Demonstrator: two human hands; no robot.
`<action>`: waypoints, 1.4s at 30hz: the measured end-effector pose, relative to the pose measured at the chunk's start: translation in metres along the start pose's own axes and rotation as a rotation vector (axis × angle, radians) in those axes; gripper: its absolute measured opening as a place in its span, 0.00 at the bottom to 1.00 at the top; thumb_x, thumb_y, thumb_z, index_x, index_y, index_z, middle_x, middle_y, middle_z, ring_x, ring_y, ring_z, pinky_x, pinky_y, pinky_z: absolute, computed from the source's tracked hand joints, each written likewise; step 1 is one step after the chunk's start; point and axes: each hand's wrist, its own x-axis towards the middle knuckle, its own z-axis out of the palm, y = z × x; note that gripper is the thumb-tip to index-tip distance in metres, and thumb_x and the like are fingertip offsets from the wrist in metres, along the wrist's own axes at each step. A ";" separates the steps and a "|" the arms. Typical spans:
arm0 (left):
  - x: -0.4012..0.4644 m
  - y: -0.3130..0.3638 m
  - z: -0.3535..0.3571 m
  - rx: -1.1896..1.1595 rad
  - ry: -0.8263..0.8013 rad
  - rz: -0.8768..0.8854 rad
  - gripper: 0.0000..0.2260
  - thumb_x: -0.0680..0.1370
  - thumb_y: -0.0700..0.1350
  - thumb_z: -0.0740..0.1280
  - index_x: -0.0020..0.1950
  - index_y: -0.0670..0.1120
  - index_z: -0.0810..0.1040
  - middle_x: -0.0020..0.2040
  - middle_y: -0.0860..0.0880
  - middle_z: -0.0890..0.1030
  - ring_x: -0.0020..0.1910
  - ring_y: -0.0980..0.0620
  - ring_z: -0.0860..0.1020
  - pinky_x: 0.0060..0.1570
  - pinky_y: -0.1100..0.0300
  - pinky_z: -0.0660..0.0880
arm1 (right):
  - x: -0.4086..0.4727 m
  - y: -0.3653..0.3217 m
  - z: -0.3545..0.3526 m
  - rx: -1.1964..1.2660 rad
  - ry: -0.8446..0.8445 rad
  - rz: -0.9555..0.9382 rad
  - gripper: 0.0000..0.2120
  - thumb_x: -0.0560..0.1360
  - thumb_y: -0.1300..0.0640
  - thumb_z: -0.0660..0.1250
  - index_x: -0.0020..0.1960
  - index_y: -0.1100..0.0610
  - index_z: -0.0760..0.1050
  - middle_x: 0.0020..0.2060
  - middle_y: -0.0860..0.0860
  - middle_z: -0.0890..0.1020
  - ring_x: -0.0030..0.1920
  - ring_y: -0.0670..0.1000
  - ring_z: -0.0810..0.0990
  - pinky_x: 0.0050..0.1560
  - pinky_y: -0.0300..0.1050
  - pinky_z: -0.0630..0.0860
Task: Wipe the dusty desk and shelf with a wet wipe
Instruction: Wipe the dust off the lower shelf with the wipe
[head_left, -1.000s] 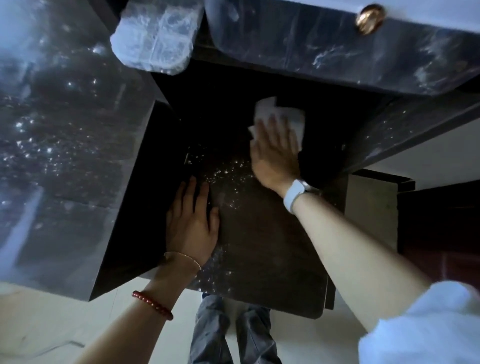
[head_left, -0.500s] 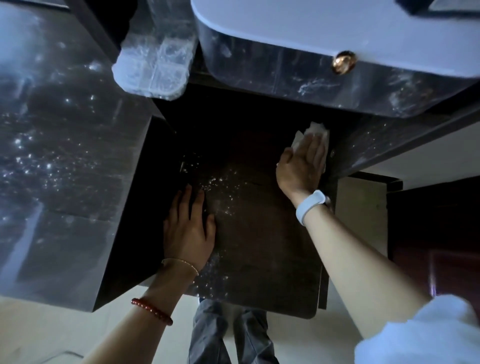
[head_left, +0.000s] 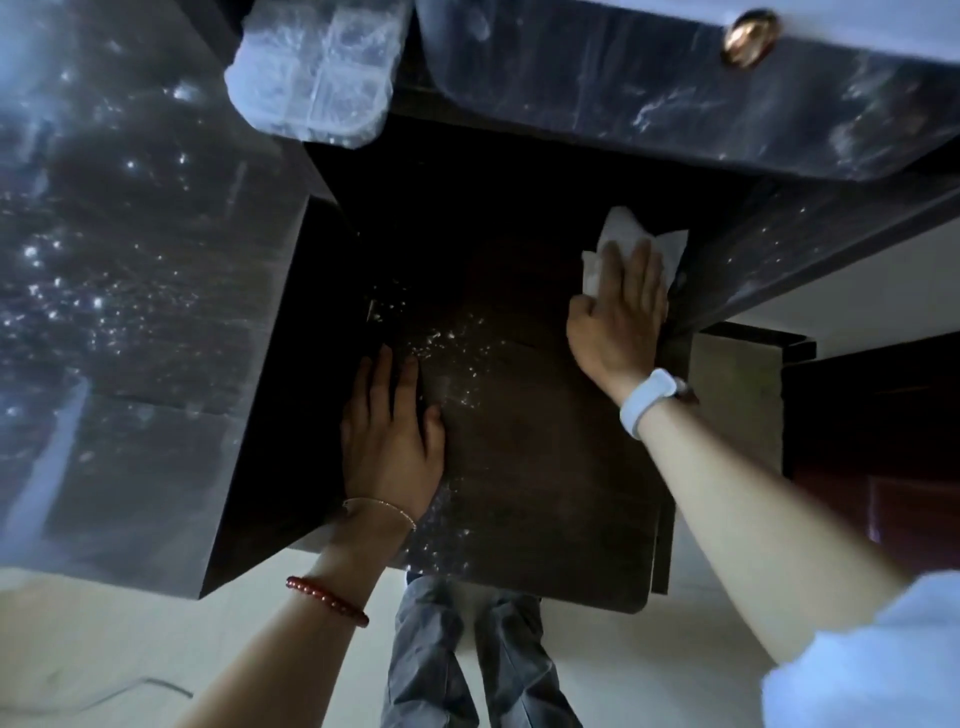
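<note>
Pressing flat on the wet wipe (head_left: 631, 244), the right hand (head_left: 618, 317) now works the far right corner of the dark shelf (head_left: 545, 467), its fingers straight over the cloth and close against the side panel (head_left: 810, 249). A second ago the wipe sat nearer the middle of the back, so the stroke has swept rightward and reached the edge. The left hand (head_left: 392, 436) stays spread and empty on the shelf, bracing. Dust specks (head_left: 452, 348) (pale, scattered between the hands) remain unwiped, so the near half probably still needs a pass.
</note>
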 end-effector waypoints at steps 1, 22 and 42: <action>0.000 0.000 -0.001 -0.029 0.004 0.014 0.25 0.75 0.51 0.52 0.68 0.40 0.67 0.70 0.38 0.65 0.70 0.40 0.61 0.66 0.43 0.61 | 0.004 -0.005 -0.001 -0.004 -0.012 0.023 0.29 0.76 0.56 0.52 0.74 0.55 0.46 0.75 0.56 0.44 0.74 0.55 0.39 0.72 0.50 0.37; -0.061 -0.027 -0.016 0.073 -0.105 0.102 0.23 0.79 0.48 0.49 0.66 0.33 0.67 0.67 0.34 0.69 0.68 0.36 0.66 0.64 0.39 0.65 | -0.065 -0.034 0.021 -0.236 -0.455 -1.147 0.24 0.78 0.54 0.47 0.74 0.55 0.52 0.74 0.52 0.55 0.74 0.51 0.48 0.69 0.42 0.36; -0.062 -0.030 -0.008 0.048 -0.039 0.100 0.23 0.75 0.48 0.54 0.65 0.35 0.68 0.67 0.37 0.69 0.70 0.42 0.61 0.63 0.39 0.56 | -0.032 -0.095 0.039 -0.209 -0.086 -0.698 0.24 0.74 0.55 0.59 0.70 0.56 0.62 0.63 0.62 0.68 0.62 0.62 0.65 0.59 0.54 0.62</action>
